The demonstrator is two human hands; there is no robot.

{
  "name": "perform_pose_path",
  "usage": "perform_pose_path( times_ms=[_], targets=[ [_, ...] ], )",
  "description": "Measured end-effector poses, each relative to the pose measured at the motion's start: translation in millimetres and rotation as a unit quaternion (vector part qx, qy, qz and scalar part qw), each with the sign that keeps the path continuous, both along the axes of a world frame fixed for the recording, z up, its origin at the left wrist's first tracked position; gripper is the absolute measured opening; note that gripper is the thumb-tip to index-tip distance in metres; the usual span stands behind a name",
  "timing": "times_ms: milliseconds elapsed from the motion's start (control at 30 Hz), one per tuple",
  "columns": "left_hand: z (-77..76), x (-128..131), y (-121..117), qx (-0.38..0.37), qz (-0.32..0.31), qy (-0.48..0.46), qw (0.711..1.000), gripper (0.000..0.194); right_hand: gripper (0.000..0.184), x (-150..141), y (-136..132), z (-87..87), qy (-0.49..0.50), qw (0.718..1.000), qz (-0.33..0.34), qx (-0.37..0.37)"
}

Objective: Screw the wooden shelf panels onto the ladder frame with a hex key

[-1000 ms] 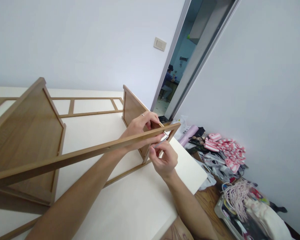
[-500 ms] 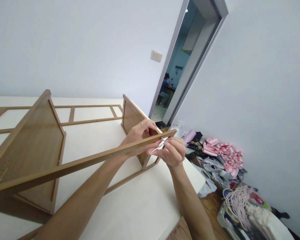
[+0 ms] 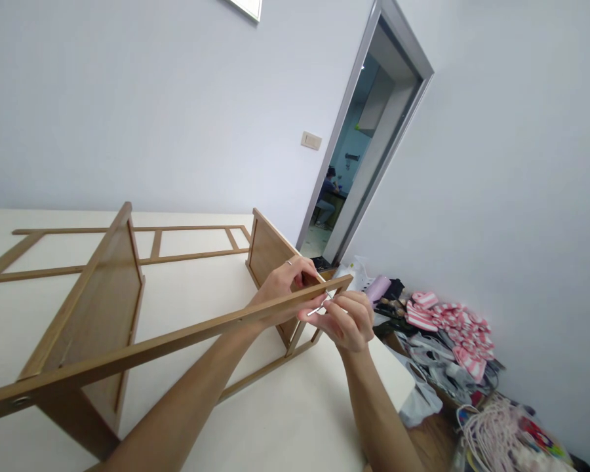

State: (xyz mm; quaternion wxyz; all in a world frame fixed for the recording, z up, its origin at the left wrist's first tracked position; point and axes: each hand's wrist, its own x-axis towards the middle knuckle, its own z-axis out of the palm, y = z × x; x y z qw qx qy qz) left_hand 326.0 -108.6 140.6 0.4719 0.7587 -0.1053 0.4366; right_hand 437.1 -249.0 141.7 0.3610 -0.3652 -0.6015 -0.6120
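Note:
My left hand [image 3: 288, 283] is closed around the joint where a long wooden side frame [image 3: 191, 335] meets the right-hand wooden panel [image 3: 271, 248]. Part of its grip is hidden behind the rail. In my right hand [image 3: 350, 319], a small silver Allen key [image 3: 316, 309] is pinched by the fingers, with one end at the rail near its far right end. A second wooden panel [image 3: 103, 314] stands upright under the same rail, farther left. Both panels rest over a white tabletop [image 3: 295, 419].
Another ladder-like wooden frame [image 3: 196, 257] lies flat at the back of the table. Right of the table, bags, pink-striped cloth [image 3: 437, 311] and a bundle of pale cord [image 3: 491, 429] are piled on the floor. Beyond a doorway [image 3: 341, 157] a person sits.
The view has tilted upward, so the table and hands appear lower. Both hands keep their hold at the joint; the Allen key has turned slightly at most.

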Motion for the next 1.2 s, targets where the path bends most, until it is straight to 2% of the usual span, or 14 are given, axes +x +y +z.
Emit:
perform_pose_path(
  times_ms=[133,567,700,900,1067,1200],
  targets=[
    [1.7,-1.3,-0.2,-0.002,-0.006,0.002,1.000,0.022,0.034,1.3,9.9,3.2,0.000,1.000,0.011,0.020],
    [2.1,-2.0,-0.1,0.010,0.011,0.007,1.000,0.022,0.033,-0.4,12.6,22.4,0.000,0.999,0.029,0.016],
    [0.7,-2.1,0.2,0.002,0.010,0.015,1.000,0.024,0.031,-11.7,6.8,22.0,0.044,0.999,0.019,0.000],
    [-1.8,0.2,2.7,0.008,-0.006,0.006,1.000,0.031,0.031,-26.4,-3.1,25.8,0.118,0.992,-0.046,-0.023],
    [1.9,-1.9,0.0,-0.008,-0.004,0.006,1.000,0.028,0.033,-32.1,-4.2,30.2,0.194,0.979,-0.051,-0.035],
    [4.4,-3.7,-3.5,-0.008,0.003,-0.005,1.000,0.026,0.032,-37.2,-3.9,33.9,0.226,0.971,-0.077,-0.013]
  ],
)
